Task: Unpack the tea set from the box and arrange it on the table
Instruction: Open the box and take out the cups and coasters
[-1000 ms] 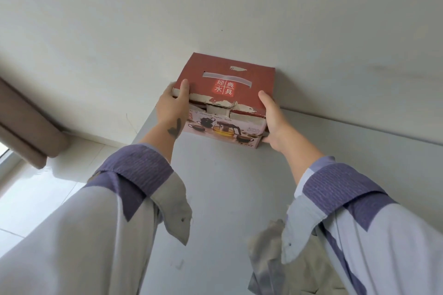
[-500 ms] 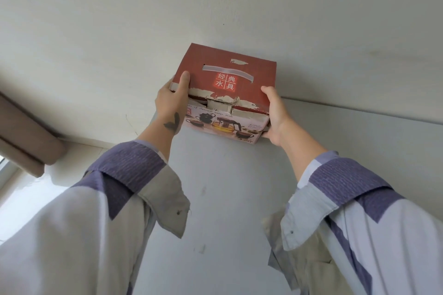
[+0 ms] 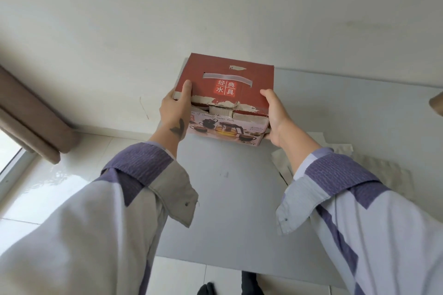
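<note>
Hands grip the red tea set box (image 3: 225, 100) from both sides above the grey counter (image 3: 230, 199): left hand (image 3: 173, 112) with thumb curled over its top edge, right hand (image 3: 274, 117) with fingers wrapped around the right end. Crumpled packing paper (image 3: 383, 175) lies on the counter to the right.

wall (image 3: 215, 7) white | curtain (image 3: 31, 115) brown | floor (image 3: 60, 187) glossy tile
</note>
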`<act>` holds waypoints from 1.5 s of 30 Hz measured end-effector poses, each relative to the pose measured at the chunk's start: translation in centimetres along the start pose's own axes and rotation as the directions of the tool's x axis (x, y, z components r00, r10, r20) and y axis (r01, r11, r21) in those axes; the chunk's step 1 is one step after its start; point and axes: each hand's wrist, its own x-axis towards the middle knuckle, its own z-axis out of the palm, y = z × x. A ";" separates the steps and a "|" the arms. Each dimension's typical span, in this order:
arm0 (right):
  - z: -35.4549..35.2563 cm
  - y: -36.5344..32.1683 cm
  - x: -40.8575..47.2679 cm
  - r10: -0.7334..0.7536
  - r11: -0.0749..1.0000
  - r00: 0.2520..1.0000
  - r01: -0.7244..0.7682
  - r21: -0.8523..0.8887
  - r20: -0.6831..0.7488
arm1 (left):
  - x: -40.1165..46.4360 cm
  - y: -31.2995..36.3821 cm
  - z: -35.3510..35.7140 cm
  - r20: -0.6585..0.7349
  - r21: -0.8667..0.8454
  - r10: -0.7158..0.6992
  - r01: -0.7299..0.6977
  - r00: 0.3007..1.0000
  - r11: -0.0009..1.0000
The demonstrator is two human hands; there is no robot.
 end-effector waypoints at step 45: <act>2.4 2.8 -5.0 -0.757 -0.241 0.373 0.604 -0.760 0.537 | -6.3 -5.0 -2.5 0.160 0.085 0.187 -0.202 0.969 0.976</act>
